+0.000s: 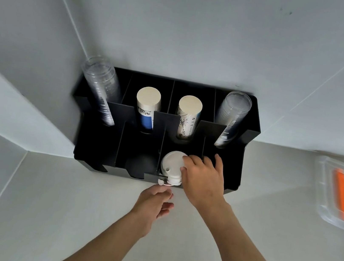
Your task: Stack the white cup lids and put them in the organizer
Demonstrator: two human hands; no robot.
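Black plastic makes up the organizer (233, 179), which stands on the pale bench (64, 215) against the wall, with four tall back compartments and four low front ones. From left to right the back row holds a leaning sleeve of clear cups (98, 92), a paper cup stack with a blue band (147, 106), a second paper cup stack with line drawings (188, 115), and another sleeve of clear cups (230, 119). The two left front compartments look bare.

The stack of white lids (171, 166) sits in the third front compartment from the left, just behind its cut-out front edge, with its axis roughly upright and tipped a little toward the camera. The top lid is smooth, matte white, with a small sip hole near the front and a plug tab hanging over the organizer's front lip.

The left hand (153, 205) is on the bench side, directly in front of the stack and below it, its grip loosely curled with fingertips at or just under the dangling tab; whether they touch it I cannot tell. The right hand (201, 179) is nearer and does the holding: its grip is closed around the stack's right side, fingers over the top rim, thumb at the front. The stack lies to the left of that palm, so seating it probably means pressing down and slightly back.

Far right, a clear container (321, 197) with an orange item (342, 196) inside lies well apart.
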